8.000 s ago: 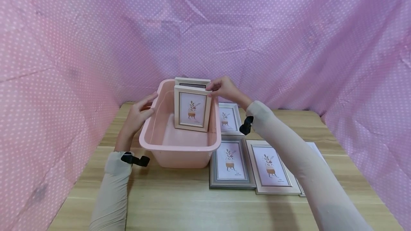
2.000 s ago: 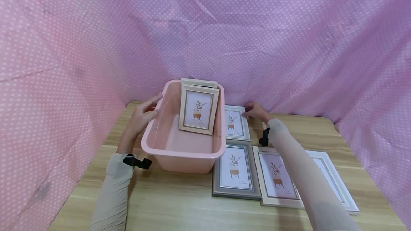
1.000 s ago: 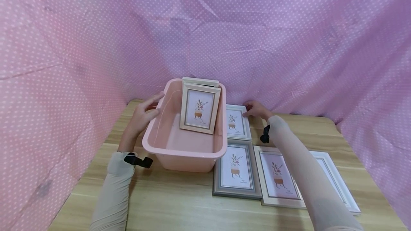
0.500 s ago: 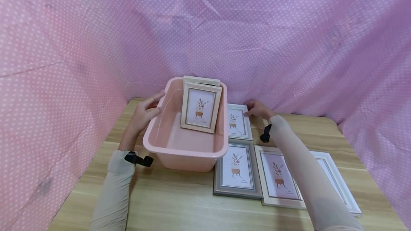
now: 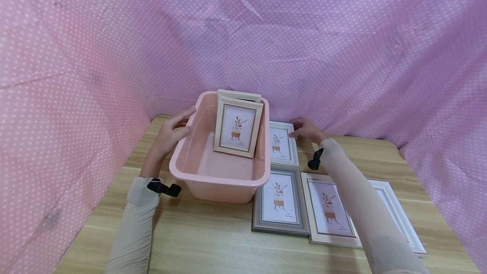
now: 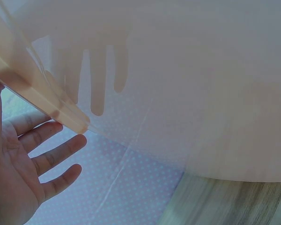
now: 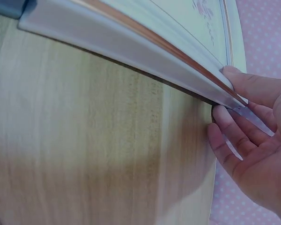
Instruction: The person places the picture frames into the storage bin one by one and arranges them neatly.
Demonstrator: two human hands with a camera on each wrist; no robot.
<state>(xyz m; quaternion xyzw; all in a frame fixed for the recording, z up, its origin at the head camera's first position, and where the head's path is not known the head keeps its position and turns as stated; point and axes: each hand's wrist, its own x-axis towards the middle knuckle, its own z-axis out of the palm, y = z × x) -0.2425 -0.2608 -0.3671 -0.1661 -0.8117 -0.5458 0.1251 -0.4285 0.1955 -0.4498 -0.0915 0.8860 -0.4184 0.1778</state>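
A pink plastic basin point(image 5: 219, 181) stands on the table, with two photo frames upright at its far end. The cream photo frame point(image 5: 238, 127) leans in front of a white photo frame point(image 5: 239, 94), mostly hidden behind it. My left hand point(image 5: 165, 138) touches the basin's left rim; in the left wrist view its fingers point(image 6: 61, 154) are nearly straight and spread beneath the rim. Right of the basin, a white photo frame point(image 5: 291, 147) lies flat. My right hand point(image 5: 308, 130) pinches its far right corner, thumb point(image 7: 253, 84) on top and fingertips below the edge.
A grey photo frame point(image 5: 303, 223) lies beside the basin's near right corner. To its right are a cream-pink photo frame point(image 5: 313, 210) and another white photo frame point(image 5: 409, 227), both partly under my right forearm. Pink dotted cloth point(image 5: 243, 33) hangs around the wooden table point(image 5: 198, 240).
Since the oldest frame, my right hand has released the cream photo frame, leaving it leaning in the basin, and moved right to the flat white photo frame. The left hand stays on the rim.
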